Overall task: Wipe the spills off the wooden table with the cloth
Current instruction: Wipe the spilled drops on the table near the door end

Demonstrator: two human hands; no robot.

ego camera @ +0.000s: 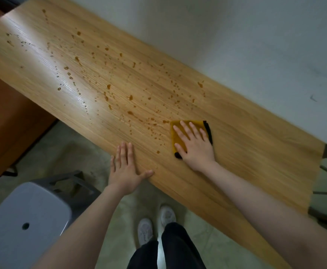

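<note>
1. Two hands are on the wooden table point(255, 152). The right hand point(194, 144) lies flat with fingers spread on the cloth point(177, 135), pressing it down. That looks like a way to put the whole palm's weight behind the wipe.
2. That cloth is a folded mustard-yellow square with a dark edge, sitting just right of the spills point(108, 88), its left edge almost touching the nearest drops.
3. The left hand point(125, 169) rests open at the near table edge, fingers straight and holding nothing. It seems to be bracing the body for the reach.
4. Amber droplets scatter across the middle and far left of the top. The stretch to the right of the cloth looks dry, so most of the job lies ahead.
5. Around the table I can see a pale wall point(236, 35) behind, a grey stool point(23, 220) at lower left, a reddish-brown cabinet point(9, 117) beyond it, and white shoes point(155, 224) on a greenish floor point(77, 152).
</note>
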